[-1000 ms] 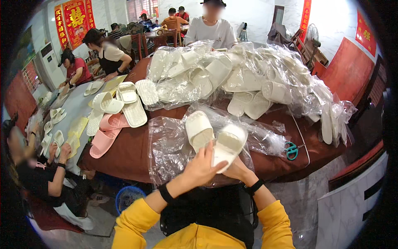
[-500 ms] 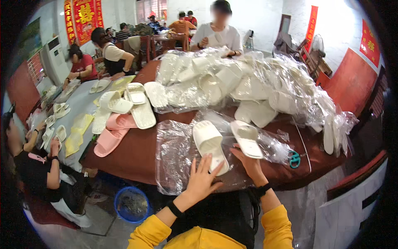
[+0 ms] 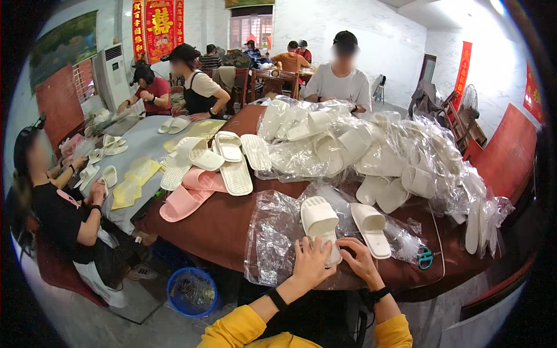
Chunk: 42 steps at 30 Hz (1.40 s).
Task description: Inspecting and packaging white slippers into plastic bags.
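Observation:
A white slipper (image 3: 319, 217) lies on the brown-covered table in front of me, its heel toward me. My left hand (image 3: 310, 264) rests over the heel end with its fingers spread. Beside the same heel, my right hand (image 3: 360, 260) has loosely bent fingers, the tips at or very near the slipper's right edge. A second white slipper (image 3: 371, 226) lies just to the right, apart from both hands. Under and around the first slipper spreads a clear plastic bag (image 3: 270, 232); more clear film lies beneath the second.
Bagged white slippers (image 3: 354, 142) form a large heap behind. Teal scissors (image 3: 425, 257) lie to the right. Pink slippers (image 3: 185, 200) and loose white slippers (image 3: 235, 174) sit to the left. A blue bin (image 3: 191, 292) stands on the floor. Co-workers sit at a grey table (image 3: 136, 139).
My right hand has left the right slipper and moved over beside the left slipper's heel. My left hand stays on that heel. The whole view has shifted, with the scene lower and further right.

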Each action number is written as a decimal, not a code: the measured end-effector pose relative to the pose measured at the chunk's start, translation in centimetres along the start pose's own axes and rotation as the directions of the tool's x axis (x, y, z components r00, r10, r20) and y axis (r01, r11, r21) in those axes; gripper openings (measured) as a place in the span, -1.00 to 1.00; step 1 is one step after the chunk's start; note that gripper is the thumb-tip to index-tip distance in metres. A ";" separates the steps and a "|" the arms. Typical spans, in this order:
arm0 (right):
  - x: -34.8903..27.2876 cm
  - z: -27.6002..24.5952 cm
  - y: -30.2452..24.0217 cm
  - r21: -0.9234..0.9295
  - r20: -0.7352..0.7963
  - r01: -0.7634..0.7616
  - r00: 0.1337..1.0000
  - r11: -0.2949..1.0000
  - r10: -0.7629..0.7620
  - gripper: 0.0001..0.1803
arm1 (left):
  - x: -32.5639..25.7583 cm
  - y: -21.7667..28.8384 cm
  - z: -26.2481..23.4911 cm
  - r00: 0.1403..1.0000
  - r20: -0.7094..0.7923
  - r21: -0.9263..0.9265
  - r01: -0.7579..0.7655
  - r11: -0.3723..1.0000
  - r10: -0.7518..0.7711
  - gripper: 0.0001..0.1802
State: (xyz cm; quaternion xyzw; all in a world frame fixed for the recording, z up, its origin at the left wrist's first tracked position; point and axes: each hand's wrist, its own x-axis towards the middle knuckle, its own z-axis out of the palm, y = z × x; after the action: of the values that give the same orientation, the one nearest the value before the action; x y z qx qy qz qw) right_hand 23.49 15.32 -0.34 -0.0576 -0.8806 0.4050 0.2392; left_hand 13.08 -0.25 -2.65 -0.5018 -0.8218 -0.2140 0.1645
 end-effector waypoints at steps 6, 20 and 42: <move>-0.2 0.2 0.5 -0.134 -0.004 0.120 0.993 0.984 -0.122 -0.64 | 0.3 -0.9 -1.2 0.999 0.038 -0.163 0.015 0.987 -0.009 -0.24; -0.3 0.1 -1.6 -0.220 0.213 0.236 0.959 0.947 -0.189 -0.55 | -1.6 -1.2 -0.9 0.999 0.016 -0.009 -0.034 0.999 0.035 -0.24; 0.3 0.3 -1.6 -0.384 0.245 0.179 0.966 0.906 -0.087 -0.37 | -3.4 -4.5 -3.5 0.994 0.065 -0.194 -0.068 0.979 0.082 -0.35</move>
State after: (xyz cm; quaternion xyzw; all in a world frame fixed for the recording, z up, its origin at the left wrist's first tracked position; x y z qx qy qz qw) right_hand 23.27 14.15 0.80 0.0006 -0.9680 0.2016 0.1495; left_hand 10.78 -6.41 -2.14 -0.5535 -0.7832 -0.2672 0.0936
